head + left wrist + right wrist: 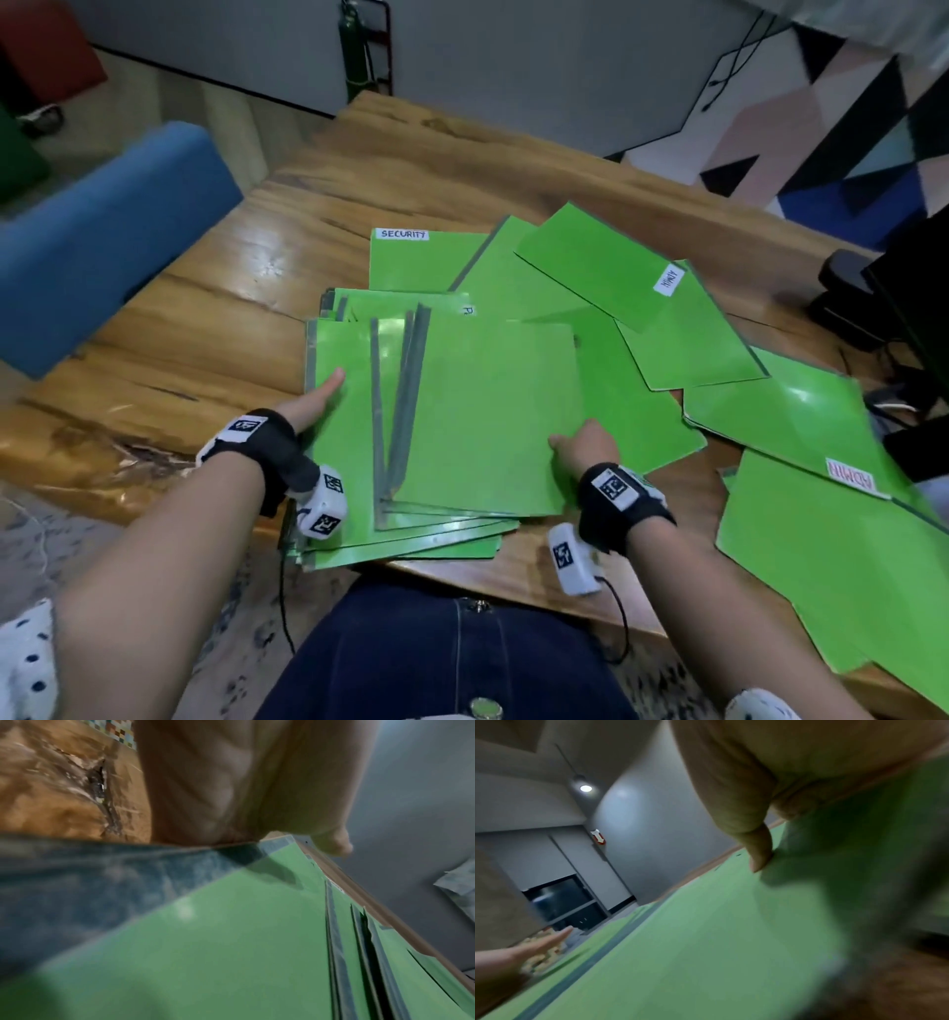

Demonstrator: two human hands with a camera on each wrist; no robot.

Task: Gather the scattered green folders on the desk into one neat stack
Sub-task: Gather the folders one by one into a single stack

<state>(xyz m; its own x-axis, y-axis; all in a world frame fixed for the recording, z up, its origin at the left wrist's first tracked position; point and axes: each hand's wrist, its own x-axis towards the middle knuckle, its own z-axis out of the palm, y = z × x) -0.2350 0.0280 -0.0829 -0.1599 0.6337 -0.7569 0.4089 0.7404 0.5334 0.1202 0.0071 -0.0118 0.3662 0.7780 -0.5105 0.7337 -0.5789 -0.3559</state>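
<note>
A rough stack of green folders (349, 462) lies at the desk's near edge, its sheets fanned out of line. My left hand (313, 401) lies along the stack's left edge with straight fingers and the thumb on top; in the left wrist view the palm (231, 791) meets the stack (218, 953) there. My right hand (580, 444) pinches the right edge of the top folder (488, 411), thumb (759, 854) on top and fingers hidden beneath. Loose folders lie beyond: one labelled SECURITY (416, 262), one labelled ADMIN (601, 262), two more at the right (785, 406) (842, 565).
The wooden desk (205, 318) shows bare wood left of the stack. A blue chair back (102, 231) stands off the desk's left side. Black equipment with cables (847, 298) sits at the right edge, close to the folders there.
</note>
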